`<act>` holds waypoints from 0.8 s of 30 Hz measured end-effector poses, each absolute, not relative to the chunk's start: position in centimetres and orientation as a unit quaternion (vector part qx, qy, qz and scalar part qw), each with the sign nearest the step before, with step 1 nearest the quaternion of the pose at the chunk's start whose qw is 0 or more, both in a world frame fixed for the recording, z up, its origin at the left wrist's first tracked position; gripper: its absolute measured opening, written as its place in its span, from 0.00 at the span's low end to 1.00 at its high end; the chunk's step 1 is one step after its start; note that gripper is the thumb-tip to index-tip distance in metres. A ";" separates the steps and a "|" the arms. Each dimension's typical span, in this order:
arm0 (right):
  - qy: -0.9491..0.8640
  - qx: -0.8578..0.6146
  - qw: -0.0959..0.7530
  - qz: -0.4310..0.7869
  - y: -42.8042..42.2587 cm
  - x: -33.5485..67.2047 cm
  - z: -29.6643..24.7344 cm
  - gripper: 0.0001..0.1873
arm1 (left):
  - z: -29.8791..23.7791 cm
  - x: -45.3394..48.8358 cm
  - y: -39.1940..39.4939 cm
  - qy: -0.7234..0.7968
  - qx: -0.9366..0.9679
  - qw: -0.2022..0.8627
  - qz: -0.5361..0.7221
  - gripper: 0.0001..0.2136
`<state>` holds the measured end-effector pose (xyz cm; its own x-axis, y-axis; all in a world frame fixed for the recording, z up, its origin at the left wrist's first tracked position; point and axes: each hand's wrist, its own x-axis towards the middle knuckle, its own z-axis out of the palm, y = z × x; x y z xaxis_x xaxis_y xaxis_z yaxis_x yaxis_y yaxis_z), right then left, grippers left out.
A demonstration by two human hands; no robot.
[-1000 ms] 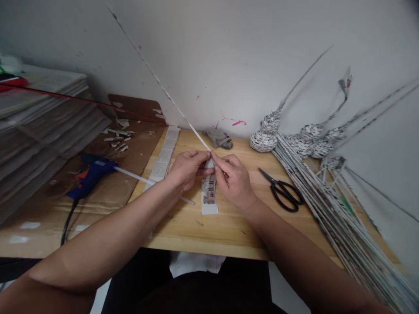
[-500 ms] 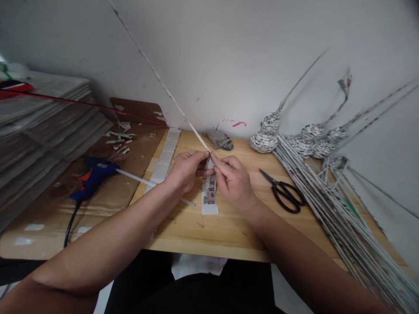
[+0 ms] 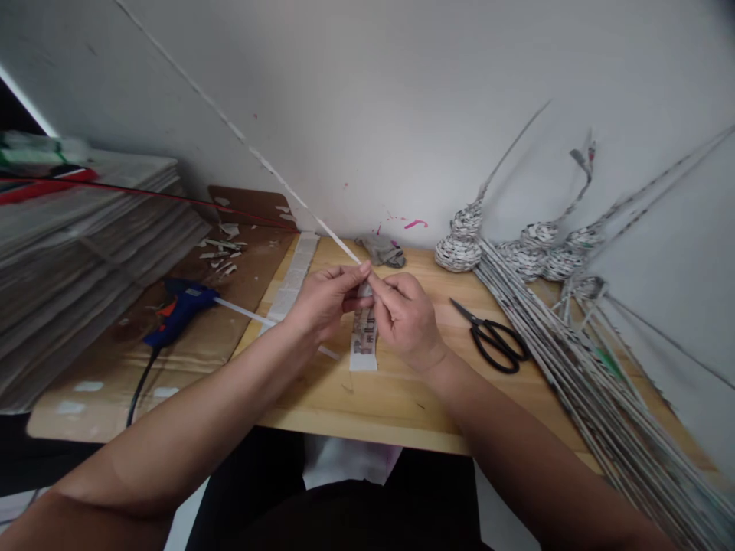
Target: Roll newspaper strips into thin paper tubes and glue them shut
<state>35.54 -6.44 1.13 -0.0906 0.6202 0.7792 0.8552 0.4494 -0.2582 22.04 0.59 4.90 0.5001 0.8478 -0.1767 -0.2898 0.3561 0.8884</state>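
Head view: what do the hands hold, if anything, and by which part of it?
The left hand and right hand pinch the thin stick near its lower visible end.

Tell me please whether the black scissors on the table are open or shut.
Shut. The scissors have their blades together in one narrow shape, without a visible gap.

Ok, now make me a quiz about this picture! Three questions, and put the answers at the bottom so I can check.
1. True or false: the scissors lie on the wooden table.
2. What colour is the body of the glue gun? a) pink, b) blue, c) yellow.
3. What are the left hand and right hand both pinching?

Key: 1. True. 2. b) blue. 3. A thin paper stick.
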 end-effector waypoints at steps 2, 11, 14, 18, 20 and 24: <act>-0.722 -0.499 0.457 -0.144 -6.5 35.5 1.3 0.25 | 5.4 22.0 0.2 0.339 0.416 0.753 0.381 0.12; -0.669 -0.478 0.568 -0.047 -7.3 34.5 2.4 0.15 | 6.9 21.7 -2.1 0.357 0.420 0.712 0.435 0.12; -0.623 -0.494 0.606 0.004 -7.4 34.0 2.6 0.09 | 7.2 21.5 -2.9 0.357 0.426 0.690 0.463 0.13; -0.593 -0.498 0.628 0.075 -7.5 33.4 2.6 0.07 | 7.3 21.1 -3.9 0.362 0.432 0.664 0.491 0.13; -0.588 -0.491 0.632 0.117 -7.7 33.1 2.7 0.07 | 7.2 20.9 -4.3 0.366 0.437 0.650 0.502 0.14; -0.586 -0.475 0.639 0.152 -8.2 32.4 2.9 0.07 | 7.0 20.6 -4.9 0.367 0.452 0.631 0.513 0.14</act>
<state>32.43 -8.23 2.91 0.2677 0.7505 0.6042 0.3626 0.5025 -0.7849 20.59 -4.93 6.97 0.2045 0.9789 0.0004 -0.3143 0.0653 0.9471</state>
